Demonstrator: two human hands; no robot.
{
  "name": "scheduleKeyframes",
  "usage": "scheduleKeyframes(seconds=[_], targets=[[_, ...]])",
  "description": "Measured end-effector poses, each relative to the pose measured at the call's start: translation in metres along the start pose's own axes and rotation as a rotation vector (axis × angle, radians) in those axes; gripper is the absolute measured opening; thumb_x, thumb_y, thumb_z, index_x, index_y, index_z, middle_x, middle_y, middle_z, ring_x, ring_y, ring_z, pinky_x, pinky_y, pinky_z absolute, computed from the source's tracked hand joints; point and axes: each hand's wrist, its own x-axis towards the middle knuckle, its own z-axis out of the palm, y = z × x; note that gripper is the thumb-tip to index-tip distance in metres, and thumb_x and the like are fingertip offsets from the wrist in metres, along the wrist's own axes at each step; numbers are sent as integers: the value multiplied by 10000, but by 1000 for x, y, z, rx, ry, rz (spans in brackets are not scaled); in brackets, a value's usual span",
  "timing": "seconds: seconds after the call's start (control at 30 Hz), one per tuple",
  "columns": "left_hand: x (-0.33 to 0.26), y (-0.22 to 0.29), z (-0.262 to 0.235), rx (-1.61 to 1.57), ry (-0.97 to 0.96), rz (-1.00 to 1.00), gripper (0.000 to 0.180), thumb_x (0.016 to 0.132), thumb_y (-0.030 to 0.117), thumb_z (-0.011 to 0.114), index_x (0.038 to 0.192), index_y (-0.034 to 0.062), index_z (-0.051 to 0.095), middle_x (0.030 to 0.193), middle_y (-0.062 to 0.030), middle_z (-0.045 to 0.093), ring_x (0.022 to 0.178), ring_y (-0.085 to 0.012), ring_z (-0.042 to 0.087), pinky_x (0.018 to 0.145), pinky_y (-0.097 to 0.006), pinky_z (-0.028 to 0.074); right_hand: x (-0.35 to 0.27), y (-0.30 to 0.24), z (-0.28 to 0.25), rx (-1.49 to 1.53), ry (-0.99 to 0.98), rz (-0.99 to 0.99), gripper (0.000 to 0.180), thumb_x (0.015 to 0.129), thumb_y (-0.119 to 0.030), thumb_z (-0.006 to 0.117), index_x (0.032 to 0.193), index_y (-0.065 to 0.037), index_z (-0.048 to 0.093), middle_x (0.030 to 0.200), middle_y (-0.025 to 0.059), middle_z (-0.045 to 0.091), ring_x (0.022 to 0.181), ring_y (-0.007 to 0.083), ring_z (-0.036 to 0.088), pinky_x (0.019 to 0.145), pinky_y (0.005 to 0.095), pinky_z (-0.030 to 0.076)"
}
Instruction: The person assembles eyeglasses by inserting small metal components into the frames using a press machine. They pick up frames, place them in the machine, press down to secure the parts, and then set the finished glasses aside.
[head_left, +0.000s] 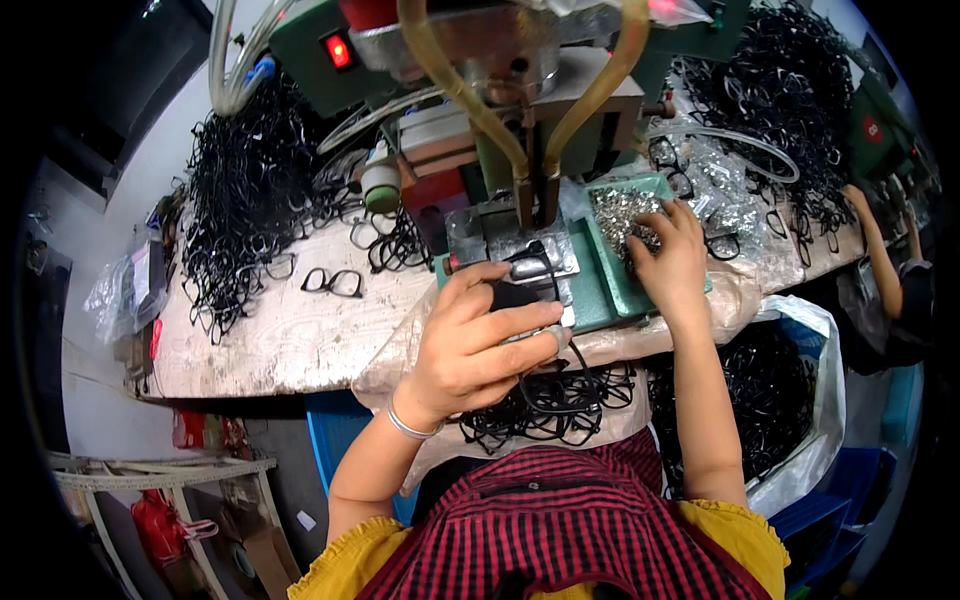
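Note:
My left hand (pixel 465 350) is closed around a black eyeglass frame (pixel 549 268) in front of the machine's metal work plate (pixel 568 258). One dark arm of the frame reaches up beneath the machine's narrow tip (pixel 537 205), and the rest hangs below my fingers. To the right, my right hand (pixel 675 265) reaches into a green tray (pixel 622 290) heaped with small shiny metal pieces (pixel 625 215). Its thumb and fingers are apart, touching the heap. Whether a tiny piece lies at the fingertips is too small to tell.
More black frames (pixel 540 425) lie in my lap. Big piles of frames (pixel 245 180) cover the table's left and back right. A white sack (pixel 825 370) of dark frames stands right. Yellowish hoses (pixel 465 90) hang at the machine. Another person's arm (pixel 875 250) shows far right.

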Motion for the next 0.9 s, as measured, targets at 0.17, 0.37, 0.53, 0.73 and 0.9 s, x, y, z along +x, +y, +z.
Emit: scheduleKeyframes(seconds=[0.17,0.37,0.53,0.73,0.9], targets=[[0,-2,-6,-11,-7,4,192,756,166,729,940,112,724,1065,-37,718,632,-203,519,865,-468,508,-9,15,14,178,17,41,148,754,-133,727,865,-36,712,1184,180,643,1162,363,566,1001,432,432],[-28,17,11,6,107,-125,304,780,53,683,1081,97,683,1232,-65,662,987,-276,651,1060,-508,417,-12,30,25,324,13,63,181,842,-92,664,997,0,675,1095,176,667,1015,317,628,899,383,483],[-73,-25,19,242,605,-759,650,810,54,662,1407,-1,410,1376,-201,495,1237,-422,449,1104,-452,308,-26,29,17,631,37,233,158,923,-69,630,1044,18,683,966,56,685,874,121,612,820,255,484],[-76,-144,5,413,286,-988,916,707,222,830,1420,-62,328,1397,-258,426,1240,-414,414,1056,-455,354,-6,-7,26,825,-54,246,159,901,-23,633,1048,16,681,956,45,685,869,110,627,817,241,490],[-61,-146,-107,656,729,-637,486,771,175,755,1206,22,600,1259,-181,587,1181,-336,528,1013,-408,406,-16,-4,15,796,-67,258,186,884,-18,647,1064,9,686,979,56,692,881,125,638,833,250,494]])
